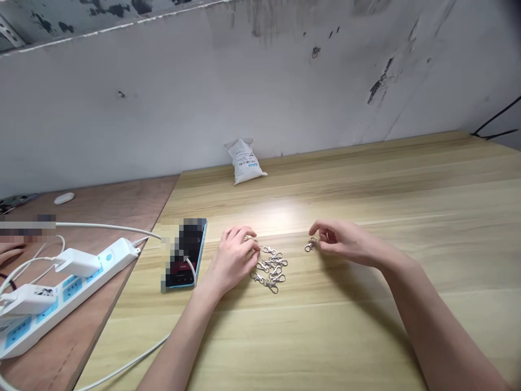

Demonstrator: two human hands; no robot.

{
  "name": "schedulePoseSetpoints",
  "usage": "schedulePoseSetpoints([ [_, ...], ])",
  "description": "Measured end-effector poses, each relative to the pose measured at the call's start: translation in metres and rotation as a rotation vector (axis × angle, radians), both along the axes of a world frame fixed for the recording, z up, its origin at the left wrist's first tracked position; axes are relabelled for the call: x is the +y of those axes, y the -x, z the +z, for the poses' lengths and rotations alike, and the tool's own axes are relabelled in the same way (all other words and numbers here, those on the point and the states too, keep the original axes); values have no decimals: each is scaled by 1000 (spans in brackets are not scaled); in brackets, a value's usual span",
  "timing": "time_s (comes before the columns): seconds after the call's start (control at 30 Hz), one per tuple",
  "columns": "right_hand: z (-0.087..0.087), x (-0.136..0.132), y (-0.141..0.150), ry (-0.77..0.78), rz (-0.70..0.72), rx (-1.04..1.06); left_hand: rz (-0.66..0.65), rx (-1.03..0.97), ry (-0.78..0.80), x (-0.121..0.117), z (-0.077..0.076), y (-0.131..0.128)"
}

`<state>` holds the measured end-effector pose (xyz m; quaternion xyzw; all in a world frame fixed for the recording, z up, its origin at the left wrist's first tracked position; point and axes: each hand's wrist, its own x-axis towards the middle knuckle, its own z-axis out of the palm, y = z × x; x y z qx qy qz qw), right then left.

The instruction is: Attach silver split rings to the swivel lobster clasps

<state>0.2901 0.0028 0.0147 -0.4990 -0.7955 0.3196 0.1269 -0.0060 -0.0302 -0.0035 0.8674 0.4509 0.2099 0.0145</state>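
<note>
Several silver lobster clasps (272, 267) with swivel ends lie in a loose pile on the light wooden table (325, 336). My left hand (235, 254) rests at the pile's left edge, palm down, with its fingers bent together. A small bit of silver metal shows between its fingertips; the rest of that piece is hidden by the fingers. To the right of the pile, my right hand (340, 239) has its fingers curled in a pinch. One single lobster clasp (310, 245) is at its fingertips, low over the table and apart from the pile.
A phone (188, 255) with a white cable lies left of my left hand. Further left, a white power strip (69, 293) with chargers sits on a brown board, and another person's hand (10, 251) shows. A white plastic packet (245, 162) stands by the wall.
</note>
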Motion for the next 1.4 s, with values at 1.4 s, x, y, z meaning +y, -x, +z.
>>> schedulePoseSetpoints([
  [1.4, -29, -33, 113, 409, -366, 1082, 34, -235, -339, -14, 7, -29],
])
